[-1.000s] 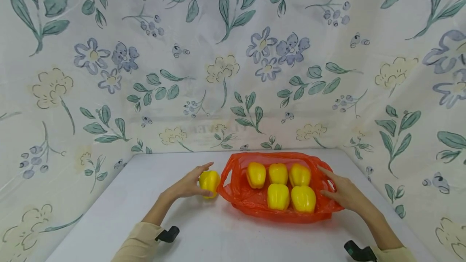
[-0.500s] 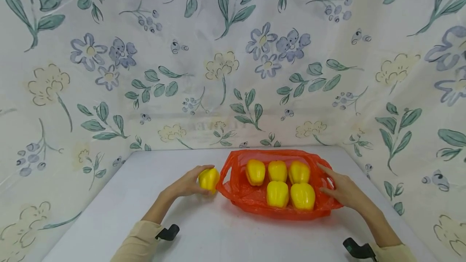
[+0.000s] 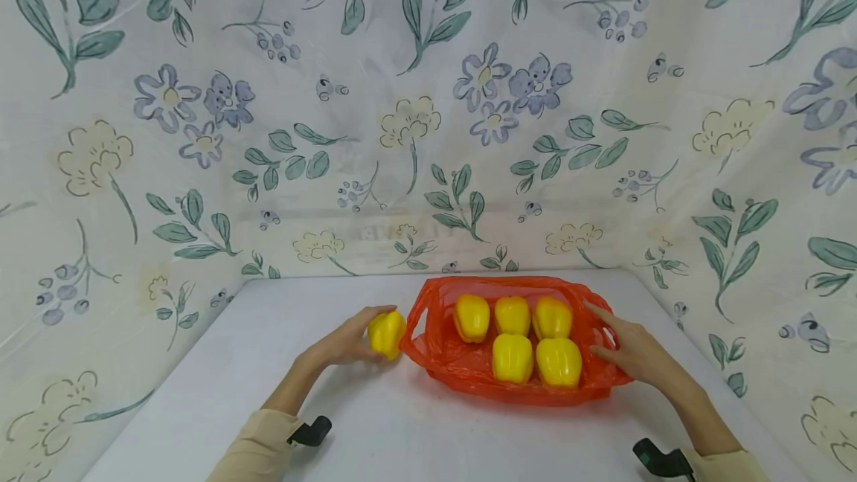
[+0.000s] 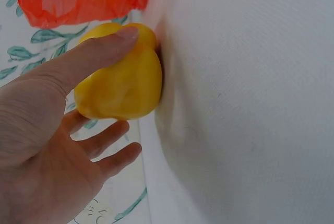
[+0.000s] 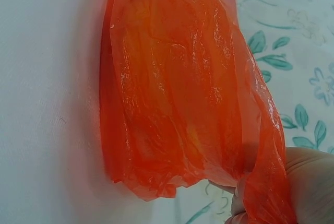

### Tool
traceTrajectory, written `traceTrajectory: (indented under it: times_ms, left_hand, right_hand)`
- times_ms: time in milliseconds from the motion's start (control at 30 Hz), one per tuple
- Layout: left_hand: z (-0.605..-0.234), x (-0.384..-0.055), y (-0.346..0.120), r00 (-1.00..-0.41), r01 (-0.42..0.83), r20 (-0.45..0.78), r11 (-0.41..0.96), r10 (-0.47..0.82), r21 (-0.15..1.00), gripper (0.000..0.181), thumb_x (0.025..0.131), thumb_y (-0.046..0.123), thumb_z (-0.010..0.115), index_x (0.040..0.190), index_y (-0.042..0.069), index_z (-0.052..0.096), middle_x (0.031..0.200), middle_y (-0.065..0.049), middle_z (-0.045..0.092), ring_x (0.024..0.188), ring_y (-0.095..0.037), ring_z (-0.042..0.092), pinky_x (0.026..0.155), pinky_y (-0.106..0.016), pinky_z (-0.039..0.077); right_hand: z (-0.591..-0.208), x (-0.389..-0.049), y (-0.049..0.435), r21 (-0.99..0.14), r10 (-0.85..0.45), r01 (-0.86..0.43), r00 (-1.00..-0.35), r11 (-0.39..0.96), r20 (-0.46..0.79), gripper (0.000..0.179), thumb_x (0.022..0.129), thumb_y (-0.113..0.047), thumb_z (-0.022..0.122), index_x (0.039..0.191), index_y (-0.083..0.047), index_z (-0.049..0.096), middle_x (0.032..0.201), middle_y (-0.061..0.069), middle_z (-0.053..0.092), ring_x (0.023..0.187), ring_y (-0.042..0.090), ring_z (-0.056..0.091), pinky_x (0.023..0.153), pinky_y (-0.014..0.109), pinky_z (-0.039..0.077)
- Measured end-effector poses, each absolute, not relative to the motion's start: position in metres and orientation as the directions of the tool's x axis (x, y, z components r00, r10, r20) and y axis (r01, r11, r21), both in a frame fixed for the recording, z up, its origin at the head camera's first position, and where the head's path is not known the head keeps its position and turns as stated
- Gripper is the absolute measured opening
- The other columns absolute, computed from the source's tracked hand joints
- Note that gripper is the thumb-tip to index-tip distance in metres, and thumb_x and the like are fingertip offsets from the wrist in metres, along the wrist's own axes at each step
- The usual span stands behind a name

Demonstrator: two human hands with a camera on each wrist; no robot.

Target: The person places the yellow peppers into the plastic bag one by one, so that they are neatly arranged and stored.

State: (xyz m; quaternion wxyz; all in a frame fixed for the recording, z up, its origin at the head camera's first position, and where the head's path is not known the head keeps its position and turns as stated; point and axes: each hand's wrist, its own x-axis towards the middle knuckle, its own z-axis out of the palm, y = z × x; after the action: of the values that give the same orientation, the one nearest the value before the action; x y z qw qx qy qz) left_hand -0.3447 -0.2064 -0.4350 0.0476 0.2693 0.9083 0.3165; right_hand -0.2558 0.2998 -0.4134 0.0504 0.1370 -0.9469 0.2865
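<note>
My left hand [image 3: 351, 337] pinches a yellow bell pepper [image 3: 386, 335] beside the left edge of a red plastic bag [image 3: 462, 381]. In the left wrist view the thumb lies over this bell pepper [image 4: 122, 85], and several fingers spread out below it. The pepper tilts slightly; whether it touches the table is unclear. Several more yellow bell peppers [image 3: 512, 358] sit inside the spread bag. At the bag's right end, my right hand [image 3: 636, 352] holds its handle. The right wrist view shows the bag's film [image 5: 172, 78] bunched across that hand, with most fingers hidden.
A white table [image 3: 375, 430] bears the bag and the peppers. Behind and at both sides hangs a sheet [image 3: 408, 222] printed with flowers and leaves. Black camera mounts [image 3: 311, 431] stick out at both wrists.
The left fingers, which stood spread about the lone bell pepper, have closed on it. That pepper has tipped a little. The right hand and the bag stay about where they were.
</note>
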Motion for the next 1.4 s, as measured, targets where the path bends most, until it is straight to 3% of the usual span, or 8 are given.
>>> traceTrajectory:
  times_ms: [367,567,767,1000,1400]
  left_hand:
    - [-0.436,-0.343,-0.206,-0.855,0.455,0.093,0.65,0.51,0.609,0.093,0.075,0.019,0.085,0.152,0.022,0.032,0.156,-0.013,0.038,0.143,-0.035,0.036,0.112,-0.064,0.031]
    - [-0.433,-0.343,-0.208,-0.868,0.445,0.1,0.671,0.487,0.593,0.093,0.074,0.021,0.086,0.151,0.022,0.033,0.155,-0.009,0.039,0.143,-0.032,0.037,0.113,-0.061,0.033]
    - [-0.424,-0.342,-0.206,-0.858,0.483,0.172,0.648,0.483,0.589,0.09,0.073,0.021,0.086,0.148,0.013,0.035,0.149,-0.007,0.045,0.134,-0.029,0.046,0.111,-0.058,0.038]
    - [-0.411,-0.341,-0.203,-0.845,0.527,0.272,0.632,0.46,0.569,0.09,0.073,0.027,0.086,0.147,0.016,0.037,0.145,-0.008,0.049,0.122,-0.026,0.053,0.098,-0.056,0.05]
    - [-0.384,-0.331,-0.187,-0.79,0.613,0.39,0.595,0.473,0.52,0.089,0.074,0.029,0.086,0.149,0.02,0.037,0.145,-0.003,0.048,0.122,-0.021,0.053,0.095,-0.046,0.054]
  right_hand:
    - [-0.415,-0.256,0.3,-0.515,-0.226,-0.286,-0.958,0.808,0.177,0.074,0.087,-0.017,0.073,0.15,-0.005,0.035,0.134,0.031,0.053,0.086,0.019,0.057,0.065,0.024,0.059]
    - [-0.415,-0.257,0.299,-0.524,-0.225,-0.283,-0.959,0.803,0.174,0.075,0.087,-0.017,0.073,0.15,-0.006,0.034,0.133,0.031,0.053,0.081,0.017,0.057,0.064,0.023,0.058]
    - [-0.414,-0.257,0.299,-0.529,-0.227,-0.289,-0.957,0.798,0.181,0.075,0.087,-0.017,0.073,0.151,-0.007,0.034,0.135,0.031,0.052,0.082,0.017,0.057,0.064,0.023,0.058]
    - [-0.411,-0.257,0.299,-0.535,-0.225,-0.289,-0.957,0.794,0.183,0.075,0.087,-0.015,0.072,0.151,-0.008,0.034,0.134,0.032,0.052,0.08,0.017,0.057,0.063,0.022,0.058]
    - [-0.413,-0.257,0.3,-0.546,-0.218,-0.273,-0.962,0.792,0.164,0.075,0.087,-0.015,0.072,0.151,-0.009,0.033,0.136,0.033,0.05,0.08,0.017,0.057,0.063,0.023,0.058]
